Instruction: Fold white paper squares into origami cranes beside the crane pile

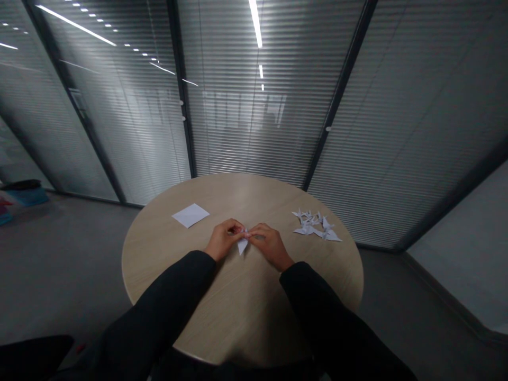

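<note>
- Left hand (pixel 224 238): thumb and fingers were pinched on the small folded paper (pixel 242 246).
- Right hand (pixel 270 244): fingertips were closed on its upper end; the exact crease was too small to tell.
- Position: the paper sat between both hands, over the round table (pixel 242 193).
- Handling: to me, steady left support and light right pressure seemed best; hard pulling risked tearing.
- Surroundings: a flat sheet (pixel 191 216) lay left, a folded-paper pile (pixel 307 229) right.

Matt paper sheet (pixel 190 215), matt folded paper piece (pixel 242 246), smooth wood-grain tabletop (pixel 159 254), matt cloth sleeves (pixel 174 296), glossy glass partition (pixel 238 69)
</note>
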Demonstrator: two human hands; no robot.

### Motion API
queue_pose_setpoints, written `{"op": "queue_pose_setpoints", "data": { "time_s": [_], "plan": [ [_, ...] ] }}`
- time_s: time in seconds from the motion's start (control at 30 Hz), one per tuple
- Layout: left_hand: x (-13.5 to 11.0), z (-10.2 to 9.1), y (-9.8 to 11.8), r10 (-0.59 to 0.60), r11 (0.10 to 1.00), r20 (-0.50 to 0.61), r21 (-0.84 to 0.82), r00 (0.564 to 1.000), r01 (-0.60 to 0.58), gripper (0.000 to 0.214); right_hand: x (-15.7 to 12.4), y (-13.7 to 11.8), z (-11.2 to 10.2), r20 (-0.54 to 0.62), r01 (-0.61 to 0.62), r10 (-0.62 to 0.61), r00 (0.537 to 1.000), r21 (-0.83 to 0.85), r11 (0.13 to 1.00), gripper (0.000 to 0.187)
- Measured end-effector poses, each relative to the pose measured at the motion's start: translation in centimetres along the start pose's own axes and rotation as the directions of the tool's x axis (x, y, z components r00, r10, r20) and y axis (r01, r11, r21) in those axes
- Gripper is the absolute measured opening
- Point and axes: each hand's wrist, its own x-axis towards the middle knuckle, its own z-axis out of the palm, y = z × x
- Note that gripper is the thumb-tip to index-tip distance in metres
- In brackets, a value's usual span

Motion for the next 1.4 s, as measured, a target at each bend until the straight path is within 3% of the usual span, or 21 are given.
{"op": "queue_pose_setpoints", "data": {
  "time_s": [0.17,0.47,0.67,0.8,0.93,1.07,1.13,1.27,1.4],
  "plan": [
    [-0.1,-0.1,0.2,0.021,1.000,0.005,0.012,1.000,-0.021,0.016,-0.1,0.2,0.1,-0.004,0.023,-0.023,1.000,0.008,1.000,0.011],
    [-0.4,-0.2,0.7,0.158,0.985,0.029,0.068,0.987,-0.160,0.014,0.0,-0.1,0.0,0.020,-0.004,0.003,1.000,0.052,0.999,0.009],
    [-0.5,-0.2,0.9,0.155,0.984,0.057,0.085,0.986,-0.160,0.021,-0.1,0.0,-0.1,0.062,-0.039,0.034,0.997,0.080,0.996,0.011],
    [-0.4,-0.4,0.8,0.061,0.997,0.062,0.038,0.996,-0.064,0.030,0.0,0.2,-0.2,0.113,-0.129,0.116,0.987,0.121,0.984,0.013],
    [-0.2,-0.5,0.4,-0.059,0.974,0.101,-0.212,0.993,0.079,0.051,0.2,0.1,-0.5,0.191,-0.235,0.189,0.963,0.256,0.938,0.020],
    [-0.1,-0.3,-0.1,-0.258,0.862,0.117,-0.421,0.959,0.283,0.050,0.3,-0.9,-1.0,0.234,-0.322,0.252,0.939,0.343,0.883,0.026],
    [-0.2,-0.1,-0.1,-0.329,0.775,0.212,-0.496,0.920,0.391,0.047,0.3,-1.4,-1.2,0.234,-0.315,0.242,0.942,0.358,0.879,0.026],
    [-0.2,-0.2,0.1,-0.319,0.579,0.428,-0.619,0.846,0.531,0.041,0.3,-1.5,-1.4,0.220,-0.295,0.227,0.949,0.358,0.886,0.022],
    [-0.2,-0.4,0.0,-0.316,0.525,0.460,-0.644,0.830,0.557,0.041,0.3,-1.0,-1.2,0.197,-0.320,0.266,0.944,0.347,0.882,0.020]
  ]
}}
